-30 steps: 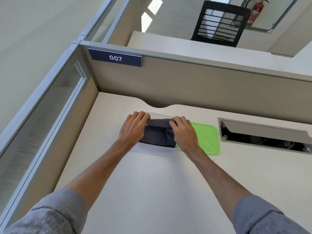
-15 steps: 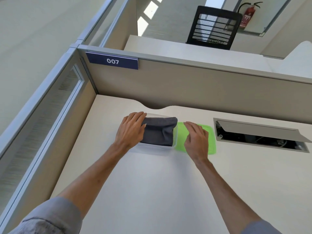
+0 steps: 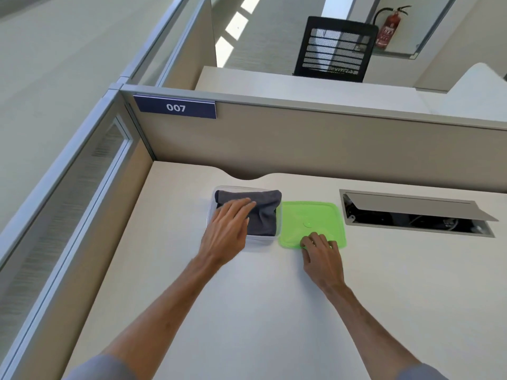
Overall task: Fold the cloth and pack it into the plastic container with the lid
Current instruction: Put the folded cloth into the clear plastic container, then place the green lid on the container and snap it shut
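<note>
A folded dark grey cloth [image 3: 263, 212] lies inside a clear plastic container [image 3: 260, 239] on the pale desk. My left hand [image 3: 227, 231] rests flat over the container's left side, fingers spread on the cloth. A green lid [image 3: 312, 218] lies flat on the desk just right of the container. My right hand [image 3: 322, 256] is at the lid's near edge, fingertips curled onto the rim.
A cable hatch [image 3: 417, 215] stands open in the desk to the right of the lid. A beige partition [image 3: 329, 144] with a "007" plate [image 3: 175, 106] closes off the back, and a glass-panelled partition [image 3: 68, 201] runs along the left.
My right hand left the cloth and moved right, then drew back to the lid's near edge. My left hand shifted from the container's left rim onto the cloth.
</note>
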Action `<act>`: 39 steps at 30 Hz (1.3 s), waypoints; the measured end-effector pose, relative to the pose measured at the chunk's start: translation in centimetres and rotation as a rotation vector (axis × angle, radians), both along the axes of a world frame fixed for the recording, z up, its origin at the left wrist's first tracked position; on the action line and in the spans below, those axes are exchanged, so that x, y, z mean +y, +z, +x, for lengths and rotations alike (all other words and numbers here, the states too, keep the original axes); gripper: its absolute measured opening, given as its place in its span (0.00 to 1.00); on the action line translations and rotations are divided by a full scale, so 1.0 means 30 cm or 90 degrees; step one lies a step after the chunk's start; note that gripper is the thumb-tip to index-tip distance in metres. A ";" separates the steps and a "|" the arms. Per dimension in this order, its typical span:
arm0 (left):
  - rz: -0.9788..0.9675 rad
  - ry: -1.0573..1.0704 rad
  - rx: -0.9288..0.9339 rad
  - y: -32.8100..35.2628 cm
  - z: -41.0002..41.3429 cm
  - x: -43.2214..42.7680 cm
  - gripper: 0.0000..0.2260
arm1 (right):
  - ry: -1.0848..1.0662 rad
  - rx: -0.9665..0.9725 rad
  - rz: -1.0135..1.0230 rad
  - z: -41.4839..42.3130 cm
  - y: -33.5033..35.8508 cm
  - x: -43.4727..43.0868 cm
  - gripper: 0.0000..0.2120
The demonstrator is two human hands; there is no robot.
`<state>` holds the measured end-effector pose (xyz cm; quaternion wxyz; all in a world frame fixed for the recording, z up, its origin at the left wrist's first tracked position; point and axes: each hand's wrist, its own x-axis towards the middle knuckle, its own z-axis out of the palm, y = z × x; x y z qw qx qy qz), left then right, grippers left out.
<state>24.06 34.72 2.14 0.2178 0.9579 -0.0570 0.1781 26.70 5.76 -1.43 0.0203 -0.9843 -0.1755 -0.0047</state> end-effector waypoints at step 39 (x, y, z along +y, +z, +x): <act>-0.811 0.137 0.221 0.178 -0.011 0.156 0.17 | -0.314 0.113 0.699 0.071 0.315 0.237 0.09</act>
